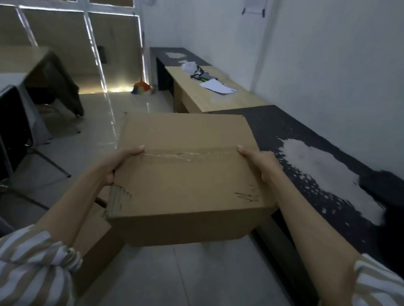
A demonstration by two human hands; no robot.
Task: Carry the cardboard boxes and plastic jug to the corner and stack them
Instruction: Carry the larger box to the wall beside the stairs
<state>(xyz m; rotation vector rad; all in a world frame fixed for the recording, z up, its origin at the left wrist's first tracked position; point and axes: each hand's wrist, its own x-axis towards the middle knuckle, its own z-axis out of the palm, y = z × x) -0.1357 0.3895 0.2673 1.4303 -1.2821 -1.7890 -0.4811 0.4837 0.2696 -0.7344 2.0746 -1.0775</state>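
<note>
Both hands carry a taped cardboard box (188,173) above the tiled floor (188,277).

The left hand (118,163) grips the box's left side, thumb lying on top by the tape; the right hand (258,162) clasps the right side the same way. A second cardboard box (96,243) sits lower left, under the left forearm. A dark worn table (325,165) stands just right, a pale desk (209,91) beyond it.

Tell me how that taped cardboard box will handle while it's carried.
The cardboard box probably stays rigid: its tape seam is intact. Likely fairly light, since the left hand and right hand hold only its sides. The torn corner may crumple.
</note>
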